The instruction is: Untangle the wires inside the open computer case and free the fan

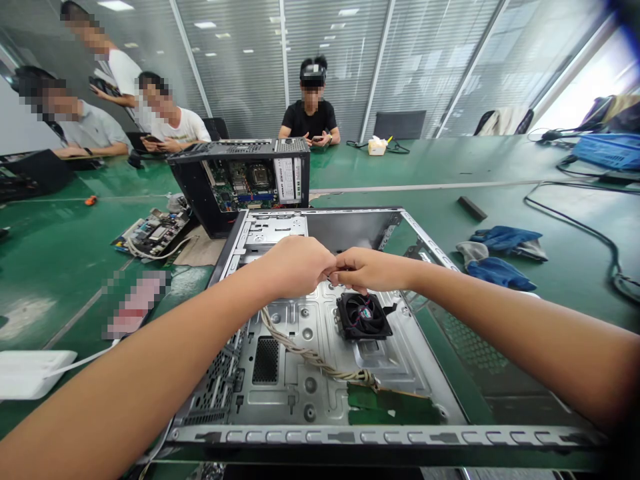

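Observation:
My left hand [295, 265] and my right hand [361, 269] meet over an open, stripped computer case [300, 437] lying on the green table. Both hands are closed, their fingertips pinched together around something small that I cannot make out. Just below my right hand a black cooling fan [363, 315] rests on the case floor. A braided bundle of pale cables [310, 355] runs across the floor of the case from under my left wrist toward the lower middle.
A second open case [240, 180] with its motherboard stands behind. A loose circuit board [153, 233] lies to its left. Blue gloves [500, 253] and a black cable [595, 233] lie at right. Other people sit along the table's far side. A white device [30, 373] sits at lower left.

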Demonstrator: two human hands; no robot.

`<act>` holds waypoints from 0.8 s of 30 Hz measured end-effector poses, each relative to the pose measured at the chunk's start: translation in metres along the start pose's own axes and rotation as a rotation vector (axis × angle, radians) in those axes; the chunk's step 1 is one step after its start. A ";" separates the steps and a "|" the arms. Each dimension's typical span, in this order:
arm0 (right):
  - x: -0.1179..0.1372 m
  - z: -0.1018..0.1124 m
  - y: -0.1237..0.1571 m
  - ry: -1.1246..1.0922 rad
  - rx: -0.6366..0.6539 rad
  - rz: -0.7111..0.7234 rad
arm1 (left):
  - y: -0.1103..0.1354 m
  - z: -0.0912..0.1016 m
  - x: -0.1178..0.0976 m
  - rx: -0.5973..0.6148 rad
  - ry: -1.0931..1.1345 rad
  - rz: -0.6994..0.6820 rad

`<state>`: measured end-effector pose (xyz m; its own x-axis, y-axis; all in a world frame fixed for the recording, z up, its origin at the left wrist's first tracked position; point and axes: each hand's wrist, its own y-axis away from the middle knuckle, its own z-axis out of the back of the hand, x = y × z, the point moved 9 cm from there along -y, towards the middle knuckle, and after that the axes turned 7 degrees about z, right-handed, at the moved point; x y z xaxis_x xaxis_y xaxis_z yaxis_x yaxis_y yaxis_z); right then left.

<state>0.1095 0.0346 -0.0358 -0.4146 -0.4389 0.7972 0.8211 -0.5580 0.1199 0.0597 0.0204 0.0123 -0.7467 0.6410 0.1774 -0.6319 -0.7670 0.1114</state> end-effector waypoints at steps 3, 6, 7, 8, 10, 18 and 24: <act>0.000 0.001 0.000 0.002 -0.005 -0.007 | 0.000 0.000 -0.001 0.004 -0.013 -0.004; 0.000 0.001 0.000 -0.002 -0.010 -0.015 | 0.000 0.000 -0.001 0.000 -0.020 -0.008; 0.000 0.001 0.000 -0.003 -0.011 -0.019 | 0.000 0.000 -0.001 0.002 -0.018 -0.007; -0.001 0.002 0.001 -0.006 -0.012 -0.022 | -0.001 0.000 -0.001 0.003 -0.013 -0.005; -0.001 0.002 0.001 -0.023 -0.013 -0.026 | -0.001 0.001 0.000 -0.007 0.010 0.003; -0.005 0.004 0.001 -0.106 -0.033 -0.022 | -0.001 0.007 0.006 -0.140 0.132 0.019; -0.004 0.004 0.002 -0.087 -0.026 -0.048 | -0.002 0.004 0.008 -0.124 0.135 0.023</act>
<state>0.1141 0.0378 -0.0362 -0.4164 -0.3495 0.8393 0.7904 -0.5953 0.1442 0.0563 0.0269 0.0178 -0.7767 0.6282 0.0451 -0.6293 -0.7771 -0.0139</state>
